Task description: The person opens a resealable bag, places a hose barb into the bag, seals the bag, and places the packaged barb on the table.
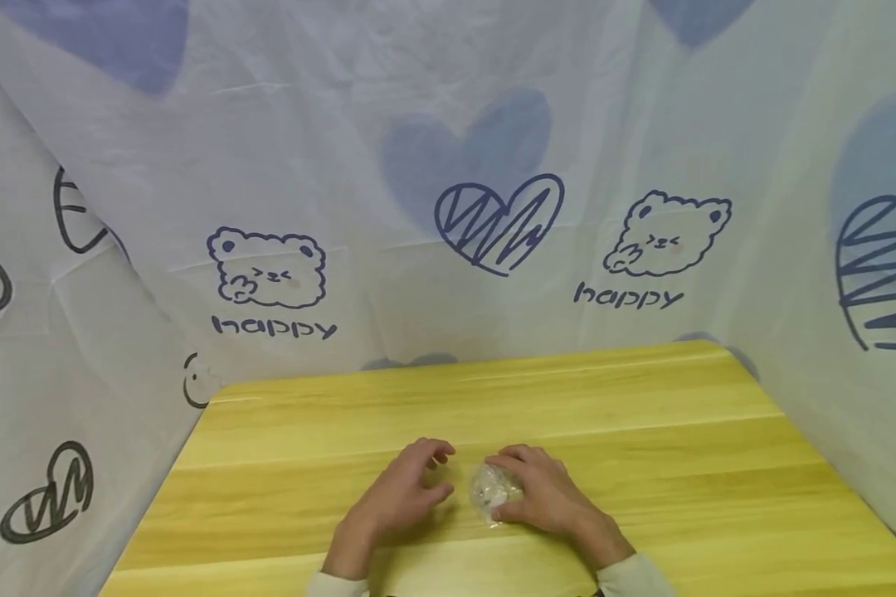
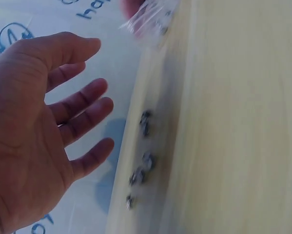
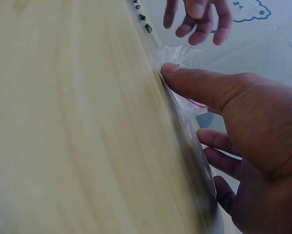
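Between thumb and fingers my right hand pinches a clear plastic bag; in the right wrist view the bag shows a red line along it, under the thumb of the right hand. Small dark objects show through the bag in the left wrist view. To the left of the bag, my left hand is held with relaxed, slightly bent fingers, holding nothing. Several small dark metallic pieces lie in a loose row on the table beside the left hand.
The yellow wood-grain table spreads under both hands. Behind it and at both sides hangs a white cloth with blue hearts, bear drawings and the word "happy".
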Action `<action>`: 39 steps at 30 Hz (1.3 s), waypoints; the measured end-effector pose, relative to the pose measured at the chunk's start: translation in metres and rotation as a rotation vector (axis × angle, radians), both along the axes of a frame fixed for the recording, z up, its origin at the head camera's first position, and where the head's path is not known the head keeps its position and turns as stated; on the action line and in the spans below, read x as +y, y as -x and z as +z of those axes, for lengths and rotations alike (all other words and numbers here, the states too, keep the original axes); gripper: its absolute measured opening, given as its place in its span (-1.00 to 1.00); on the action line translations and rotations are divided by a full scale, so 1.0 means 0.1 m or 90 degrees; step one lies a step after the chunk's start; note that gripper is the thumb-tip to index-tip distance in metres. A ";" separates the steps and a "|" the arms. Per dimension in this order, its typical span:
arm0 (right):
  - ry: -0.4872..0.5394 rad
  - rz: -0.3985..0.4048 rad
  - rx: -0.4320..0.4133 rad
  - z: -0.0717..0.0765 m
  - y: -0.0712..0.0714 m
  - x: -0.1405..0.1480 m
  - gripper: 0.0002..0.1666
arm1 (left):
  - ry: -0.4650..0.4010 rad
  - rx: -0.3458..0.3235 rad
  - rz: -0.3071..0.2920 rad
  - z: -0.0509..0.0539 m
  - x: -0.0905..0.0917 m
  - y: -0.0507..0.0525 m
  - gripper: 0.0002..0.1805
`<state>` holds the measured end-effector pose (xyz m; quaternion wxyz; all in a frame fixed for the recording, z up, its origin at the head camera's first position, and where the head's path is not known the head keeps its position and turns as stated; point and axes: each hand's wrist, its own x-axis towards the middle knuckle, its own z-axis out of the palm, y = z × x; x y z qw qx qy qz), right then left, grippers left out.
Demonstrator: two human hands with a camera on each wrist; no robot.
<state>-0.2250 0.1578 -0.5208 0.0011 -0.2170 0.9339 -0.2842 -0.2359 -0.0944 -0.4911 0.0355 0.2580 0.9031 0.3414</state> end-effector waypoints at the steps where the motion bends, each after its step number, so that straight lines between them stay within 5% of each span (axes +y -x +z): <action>1: 0.000 -0.001 0.001 0.00 0.00 0.00 -0.19 | 0.003 -0.001 0.007 0.00 -0.03 0.00 -0.51; 9: -0.001 -0.001 0.014 -0.02 0.01 0.01 -0.19 | 0.060 0.037 0.052 -0.03 -0.24 -0.02 -0.44; 24: 0.008 -0.013 0.014 0.01 0.02 0.00 -0.19 | 0.097 0.010 0.116 -0.09 -0.68 -0.14 -0.38; 30: 0.009 -0.018 0.010 0.00 0.01 0.00 -0.20 | 0.085 0.007 0.109 -0.14 -0.73 -0.14 -0.48; 39: 0.010 -0.012 0.006 -0.02 0.02 -0.01 -0.20 | 0.084 0.080 0.158 -0.21 -0.69 -0.11 -0.66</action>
